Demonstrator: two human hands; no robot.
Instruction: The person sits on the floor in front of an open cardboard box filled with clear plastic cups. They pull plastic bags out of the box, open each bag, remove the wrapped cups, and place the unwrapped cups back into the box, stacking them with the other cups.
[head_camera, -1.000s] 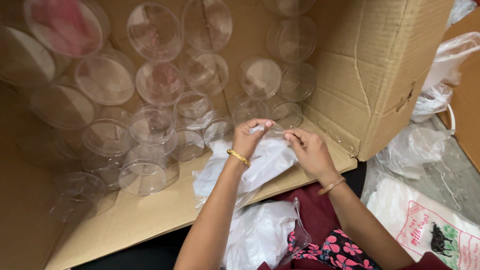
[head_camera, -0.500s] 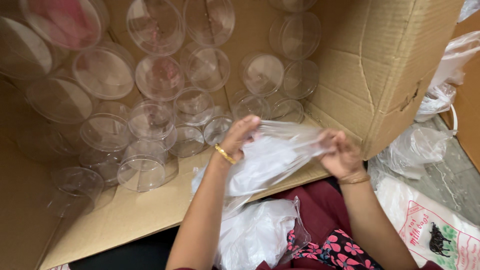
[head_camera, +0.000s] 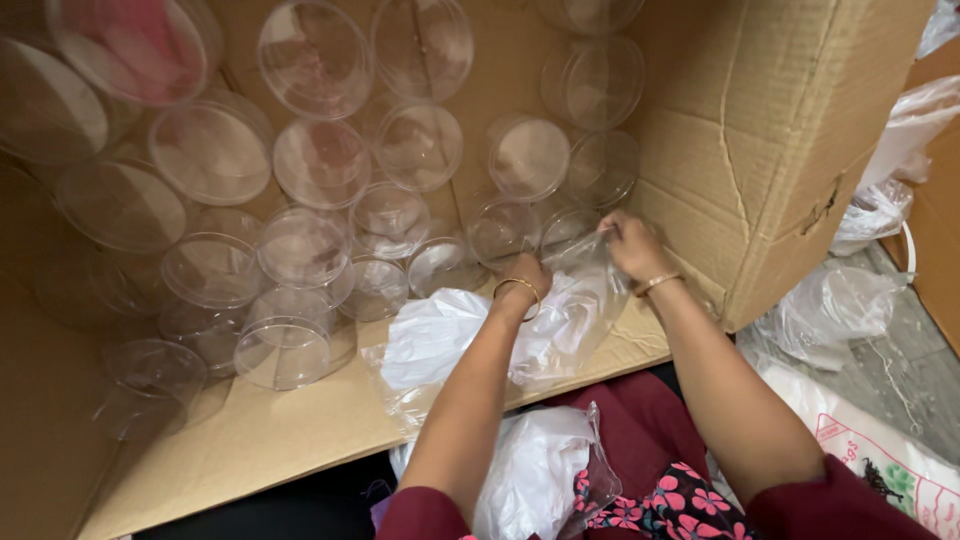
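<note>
— Between our hands, what has changed?
— Our left hand (head_camera: 525, 275) and right hand (head_camera: 632, 245) have moved deeper into the cardboard box (head_camera: 770, 150), both closed on the clear plastic bag (head_camera: 560, 320).
— Nearby packages?
— Clear round containers (head_camera: 300, 250) left; a white printed sack (head_camera: 880, 470) lower right.

The fingers of the left hand (head_camera: 527, 272) are buried in the clear plastic bag (head_camera: 560, 320), so its grip cannot be read, and the right hand's (head_camera: 632, 245) fingertips are likewise lost in the crumpled film. The clear round containers (head_camera: 320, 160) at the top and left of the cardboard box (head_camera: 760, 150) are cut off by the picture's edge and blurred. Both arms run out of the bottom edge, where the printed sack (head_camera: 890, 470) is also cropped.
</note>
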